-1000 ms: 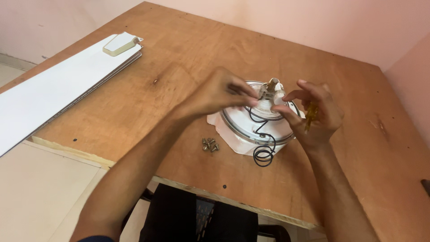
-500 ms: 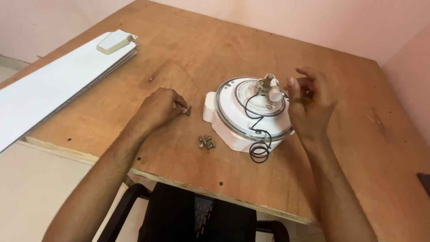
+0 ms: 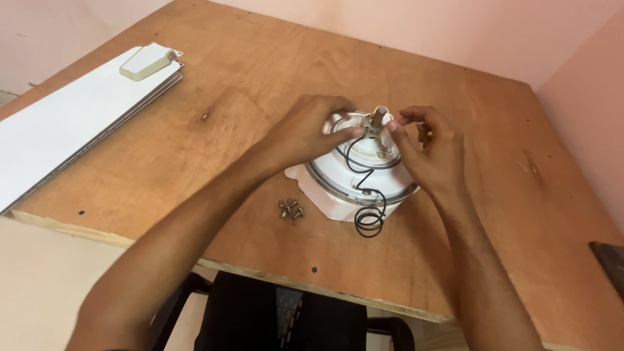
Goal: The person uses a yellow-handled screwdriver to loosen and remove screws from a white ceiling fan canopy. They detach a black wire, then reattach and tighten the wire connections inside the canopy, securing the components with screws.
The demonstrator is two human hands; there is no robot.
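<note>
Both hands meet over the motor, a round white housing with a metal band, lying near the middle of the table. The left hand comes in from nine o'clock, fingertips pinched together at the base of the shaft, which stands upright at the housing's centre; what they pinch is too small to tell. The right hand comes from three o'clock, thumb and forefinger closed beside the shaft, apparently to steady the work. A black wire trails toward six o'clock and ends in a coil. A cluster of screws lies at seven o'clock, kept within reach. White blades lie stacked well apart at ten o'clock.
</note>
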